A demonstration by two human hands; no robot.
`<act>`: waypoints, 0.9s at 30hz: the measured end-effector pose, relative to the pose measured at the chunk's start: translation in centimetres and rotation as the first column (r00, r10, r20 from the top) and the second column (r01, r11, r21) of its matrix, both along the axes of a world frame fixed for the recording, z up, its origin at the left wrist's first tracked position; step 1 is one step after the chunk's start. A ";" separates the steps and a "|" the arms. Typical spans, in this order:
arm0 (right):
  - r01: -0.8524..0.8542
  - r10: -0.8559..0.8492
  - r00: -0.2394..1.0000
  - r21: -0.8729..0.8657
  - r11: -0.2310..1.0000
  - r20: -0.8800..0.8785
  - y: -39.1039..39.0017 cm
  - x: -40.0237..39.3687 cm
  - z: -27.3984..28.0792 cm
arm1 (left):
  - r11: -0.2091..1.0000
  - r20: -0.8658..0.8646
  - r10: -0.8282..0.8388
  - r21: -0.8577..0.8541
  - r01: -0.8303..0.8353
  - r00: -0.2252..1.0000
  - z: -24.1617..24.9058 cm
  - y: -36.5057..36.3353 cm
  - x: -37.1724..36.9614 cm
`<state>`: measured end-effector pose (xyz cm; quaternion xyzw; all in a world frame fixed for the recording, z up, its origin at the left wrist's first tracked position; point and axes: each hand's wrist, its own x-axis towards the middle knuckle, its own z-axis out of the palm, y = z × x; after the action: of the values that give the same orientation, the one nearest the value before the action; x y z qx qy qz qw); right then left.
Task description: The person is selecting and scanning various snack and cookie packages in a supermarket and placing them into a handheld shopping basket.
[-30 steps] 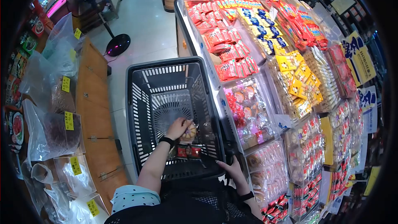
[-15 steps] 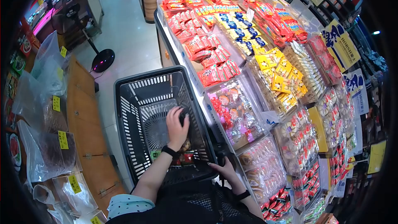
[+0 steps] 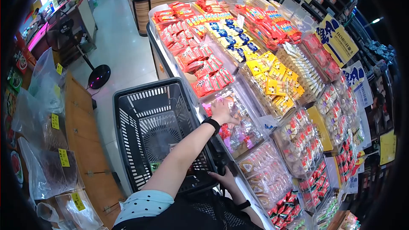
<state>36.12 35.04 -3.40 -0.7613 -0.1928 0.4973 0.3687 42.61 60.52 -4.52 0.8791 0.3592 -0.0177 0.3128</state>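
A black plastic shopping basket stands in front of me, with a green packet and other small items low inside, partly hidden by my forearm. My left hand, with a black band on its wrist, reaches over the basket's right side into a clear bin of pink and clear wrapped snacks. Its fingers are spread over the packets, and nothing shows in its grasp. My right hand is closed on the near right corner of the basket, by its dark handle; part of its fingers is hidden.
Right of the basket, a sloped display holds bins of red packets, yellow packets and blue-and-yellow packets. At left runs a wooden cabinet with bagged goods. A black standing fan is on the aisle floor.
My left hand has moved out of the basket, up and right, to the pink and clear wrapped snacks. My right hand stays at the basket's corner. The view has shifted slightly.
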 end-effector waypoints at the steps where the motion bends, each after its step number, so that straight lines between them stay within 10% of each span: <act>1: 0.015 -0.015 1.000 -0.003 1.000 -0.005 -0.1 -0.1 -0.1 | 0.989 -0.064 -0.004 0.148 0.013 0.998 -0.3 -0.4 0.1; 10: -0.003 0.003 1.000 0.018 1.000 0.013 -0.1 0.0 -0.4 | 0.941 -0.250 0.007 0.328 0.078 0.968 0.3 -0.6 0.5; 12: -0.022 0.022 1.000 0.020 1.000 -0.006 0.1 0.3 -0.3 | 0.940 -0.496 -0.339 -0.154 0.303 0.799 1.9 0.3 0.8; 14: -0.042 0.042 0.999 0.022 0.999 -0.024 0.0 0.3 -0.4 | 0.929 -0.437 -0.357 -0.260 0.264 0.825 -1.8 0.2 0.9; 18: -0.051 0.051 0.999 0.007 0.999 0.012 -0.1 0.2 -0.9 | 0.941 -0.041 -0.062 0.331 0.072 0.997 -4.3 -2.3 -0.1; 20: -0.055 0.055 0.998 0.006 0.998 -0.014 -0.1 0.4 -0.4 | 0.933 -0.149 -0.264 -0.292 0.212 0.953 -3.2 -0.8 0.6; 27: -0.109 0.108 0.993 0.030 0.994 0.044 0.3 1.1 1.1 | 0.695 0.353 -0.236 -0.590 0.411 0.905 -1.4 -2.0 -0.4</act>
<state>37.20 35.36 -2.26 -0.7541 -0.2496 0.4972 0.3490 42.23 58.49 -5.90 0.7589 0.1263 -0.0856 0.6331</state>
